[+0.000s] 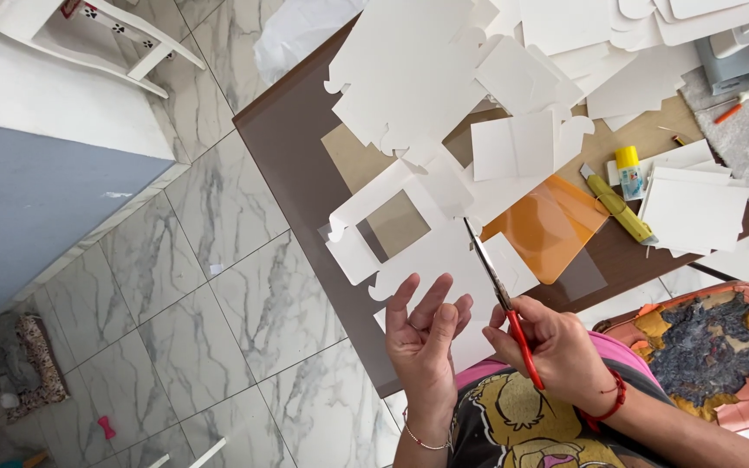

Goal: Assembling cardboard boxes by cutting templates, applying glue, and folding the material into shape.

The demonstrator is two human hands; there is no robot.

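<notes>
My right hand [555, 348] grips red-handled scissors [503, 299], blades pointing up and cutting into a white die-cut card blank [426, 251] with a rectangular window. My left hand [425, 334] is palm-up under the near edge of that card, fingers curled against it and supporting it. The card lies over the near edge of a brown table [292, 165].
Many more white card blanks [444, 69] pile over the table. An orange plastic sheet [552, 227], a yellow utility knife [617, 206], a glue stick [628, 169] and a stack of white cards [693, 212] lie to the right. A worn chair seat [713, 347] is near right; marble floor is left.
</notes>
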